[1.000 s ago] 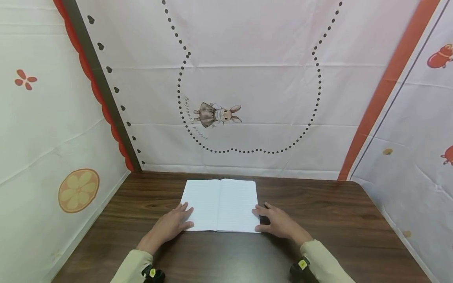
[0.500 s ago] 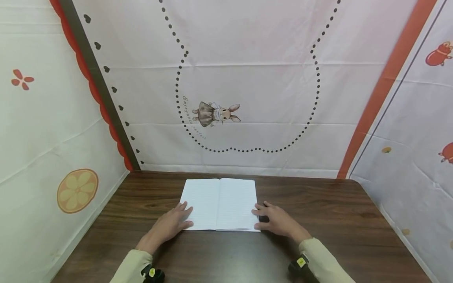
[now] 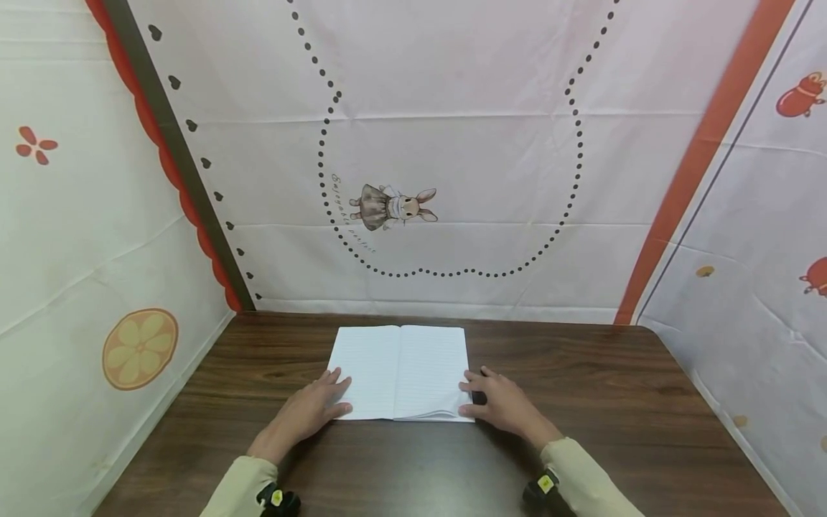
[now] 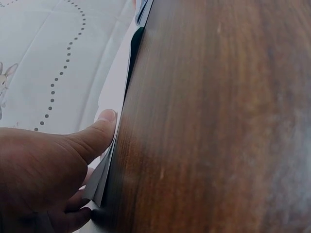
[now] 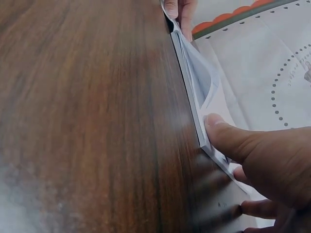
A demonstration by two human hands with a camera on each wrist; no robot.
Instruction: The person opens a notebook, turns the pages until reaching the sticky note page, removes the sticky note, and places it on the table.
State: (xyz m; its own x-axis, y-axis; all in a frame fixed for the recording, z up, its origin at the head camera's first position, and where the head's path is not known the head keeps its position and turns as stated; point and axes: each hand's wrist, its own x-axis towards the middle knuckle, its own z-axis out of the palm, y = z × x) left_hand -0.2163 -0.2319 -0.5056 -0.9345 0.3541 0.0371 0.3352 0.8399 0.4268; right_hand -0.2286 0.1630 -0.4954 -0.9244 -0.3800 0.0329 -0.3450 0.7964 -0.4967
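An open notebook [image 3: 368, 366] with lined white pages lies on the brown wooden table. My left hand [image 3: 310, 409] rests on its left side, fingers spread and thumb on the page near the lower edge. In the left wrist view, the thumb [image 4: 99, 133] presses the page, while other fingers lie around the left edge. At the lower right corner is my right hand [image 3: 507, 402], its thumb on the page and its fingers along the right edge. Beside that thumb, in the right wrist view, a page [image 5: 206, 80] bows upward, leaving a gap above the sheets beneath.
A white printed cloth [image 3: 478, 165] hangs behind the table [image 3: 581, 373], with similar cloth at the left and right sides. Black bands with yellow tags [image 3: 278, 497] are on both wrists, over pale sleeves [image 3: 242, 485].
The right thumb has shifted slightly left over the page. The right page's lower edge, flat a second ago, now bows up beside it. The left hand stays in place.
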